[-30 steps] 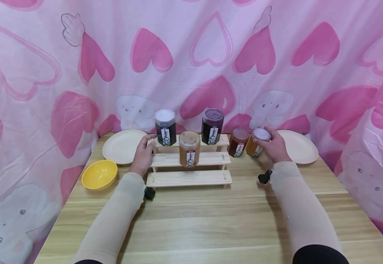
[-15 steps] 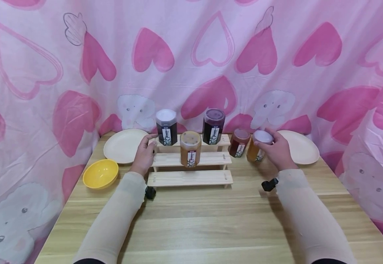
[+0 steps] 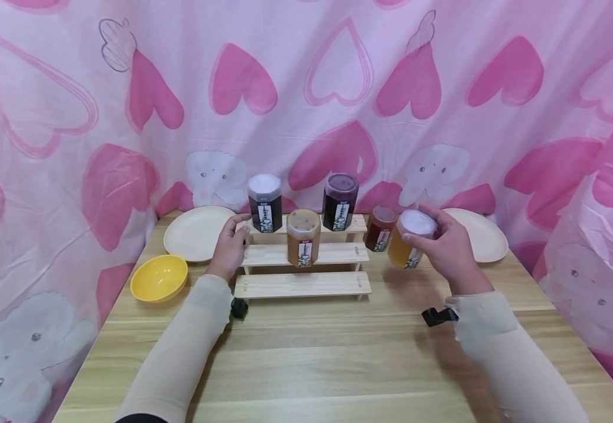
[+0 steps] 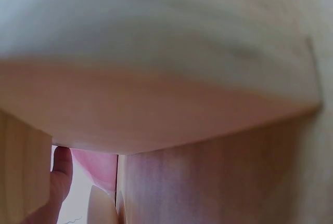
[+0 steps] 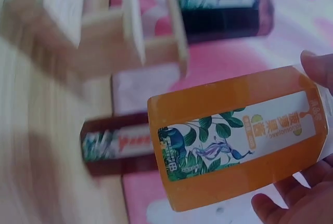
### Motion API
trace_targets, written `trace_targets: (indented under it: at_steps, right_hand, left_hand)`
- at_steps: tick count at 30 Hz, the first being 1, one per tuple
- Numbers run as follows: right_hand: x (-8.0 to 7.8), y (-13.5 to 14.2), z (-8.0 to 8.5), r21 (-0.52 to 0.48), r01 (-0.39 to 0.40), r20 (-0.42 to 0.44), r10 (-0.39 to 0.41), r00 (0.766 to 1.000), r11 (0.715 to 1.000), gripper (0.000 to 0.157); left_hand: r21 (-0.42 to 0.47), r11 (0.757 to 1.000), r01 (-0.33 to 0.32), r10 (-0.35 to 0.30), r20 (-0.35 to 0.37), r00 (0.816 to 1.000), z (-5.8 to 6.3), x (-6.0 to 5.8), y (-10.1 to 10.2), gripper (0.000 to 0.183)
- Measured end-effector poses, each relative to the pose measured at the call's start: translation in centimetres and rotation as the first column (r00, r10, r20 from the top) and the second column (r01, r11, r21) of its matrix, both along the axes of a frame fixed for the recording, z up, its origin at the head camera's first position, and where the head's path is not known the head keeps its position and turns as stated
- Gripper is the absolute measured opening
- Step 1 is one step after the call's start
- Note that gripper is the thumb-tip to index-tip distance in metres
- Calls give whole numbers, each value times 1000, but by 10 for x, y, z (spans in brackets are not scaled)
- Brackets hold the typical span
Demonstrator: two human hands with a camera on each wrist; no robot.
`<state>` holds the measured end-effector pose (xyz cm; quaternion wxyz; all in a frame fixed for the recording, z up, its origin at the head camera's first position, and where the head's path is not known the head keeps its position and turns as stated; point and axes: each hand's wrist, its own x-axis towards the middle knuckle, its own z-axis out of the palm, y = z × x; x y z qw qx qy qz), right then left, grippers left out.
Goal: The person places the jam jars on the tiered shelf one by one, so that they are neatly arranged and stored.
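My right hand grips an orange jam jar with a white lid, in the air over the table to the right of the stepped wooden rack. In the right wrist view the jar shows its leafy label, and my fingers hold it near the lid. My left hand holds the left end of the rack's top step, thumb in front; wood fills most of the left wrist view. A dark jar and a purple-lidded jar stand on the top step, and a tan jar on the middle step.
A red jar stands on the table by the rack's right side, close to the held jar. Pale plates, one left and one right, lie at the back. A yellow bowl sits at the left.
My right hand has raised the orange jam jar off the table and drawn it slightly nearer to me, away from the red jar. My left hand has stayed at the rack.
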<state>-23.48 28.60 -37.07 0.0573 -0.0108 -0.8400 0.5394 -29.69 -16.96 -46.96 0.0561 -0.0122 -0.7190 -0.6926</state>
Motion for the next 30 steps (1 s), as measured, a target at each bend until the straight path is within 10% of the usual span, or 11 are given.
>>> trace_targets:
  at_steps: [12, 30]
  right_hand:
    - [40, -49, 22, -48, -73, -77, 69, 995, 996, 76]
    - [67, -139, 10, -107, -172, -72, 164, 984, 979, 78]
  left_hand:
    - [-6, 1000, -4, 4, -6, 1000, -2, 0, -1, 37]
    - [-33, 999, -12, 11, -28, 1000, -3, -1, -1, 37]
